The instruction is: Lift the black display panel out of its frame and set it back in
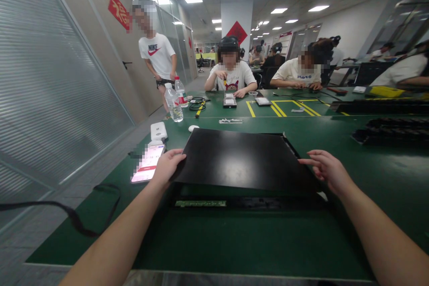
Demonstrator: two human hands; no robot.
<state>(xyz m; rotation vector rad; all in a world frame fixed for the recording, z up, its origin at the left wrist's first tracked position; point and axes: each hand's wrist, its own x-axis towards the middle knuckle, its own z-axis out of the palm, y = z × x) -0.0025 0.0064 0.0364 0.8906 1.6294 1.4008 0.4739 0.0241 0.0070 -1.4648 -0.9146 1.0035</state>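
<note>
A wide, flat black panel (234,161) lies at a slight tilt over a shallow black frame (268,203). Along the frame's near side shows a strip of green circuit board (201,203). My left hand (169,165) grips the panel's left edge, thumb on top and fingers partly hidden beneath. At the right edge, my right hand (326,170) has its fingers apart, with one fingertip touching the panel. The frame's far right corner shows past the panel, and most of its inside is covered.
Left of the panel are a lit phone (149,163), a white device (158,132) and water bottles (173,105). A white oval item (193,128) sits behind it. Black parts (392,130) are stacked at right. Seated people (230,76) work across the green table (234,246); another person (157,56) stands left.
</note>
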